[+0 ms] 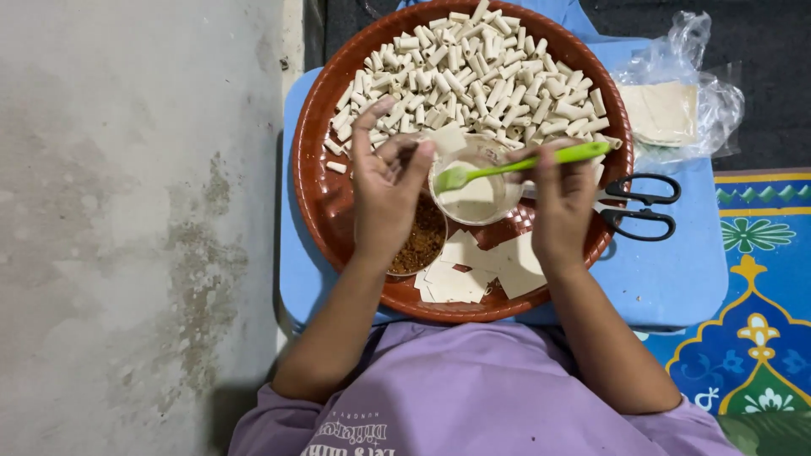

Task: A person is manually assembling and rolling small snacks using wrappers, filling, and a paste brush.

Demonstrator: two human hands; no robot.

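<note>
The left hand (387, 190) pinches a small wrapper square (447, 139) while the right hand (559, 203) grips the green brush (519, 165), best dabbing paste (473, 198) thinly along the wrapper's edge.

Light is soft and fairly even, falling from above, bright enough to show everything plainly. The pale rolls (473, 72) on the brown tray (314, 177) look slightly washed out, and the clear plastic bag (705, 72) carries small glints. A dim shadow lies along the table's (676, 279) left edge on the grey floor (127, 228). Focus is sharp at the centre; corners darken a little.
</note>
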